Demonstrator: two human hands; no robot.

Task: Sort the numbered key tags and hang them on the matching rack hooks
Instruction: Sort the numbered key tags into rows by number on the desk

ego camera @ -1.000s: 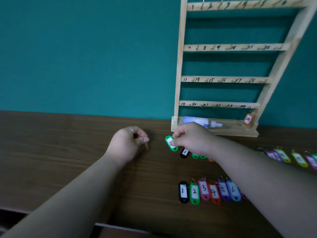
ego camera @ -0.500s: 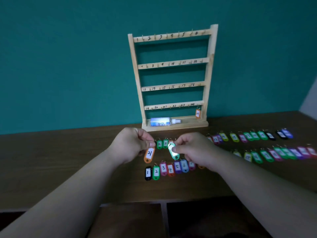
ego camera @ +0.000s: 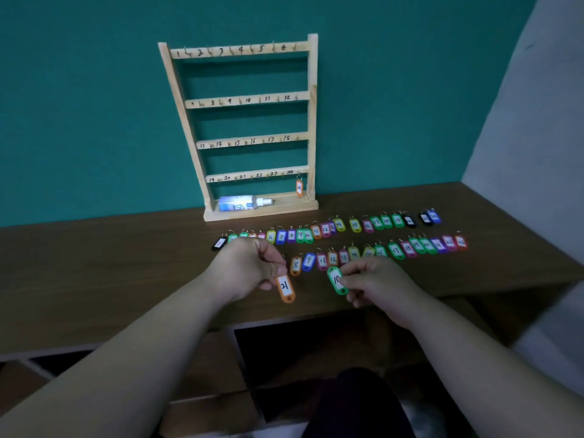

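My left hand pinches an orange tag marked 21, which hangs down from my fingers. My right hand pinches a green tag marked 10 just to the right of it. Both tags are held above the near part of the wooden table. Two rows of coloured numbered tags lie on the table behind my hands. The wooden rack stands at the back against the teal wall, its hooks numbered 1 to 24. One orange tag hangs on the hook at 24.
A small white and blue bottle lies on the rack's base. A grey wall closes the right side. The table's front edge runs just under my wrists, with dark open space below it.
The view has pulled back from the rack. My left hand now shows the orange 21 tag hanging from it, and both hands have come nearer the table's front edge with their tags.
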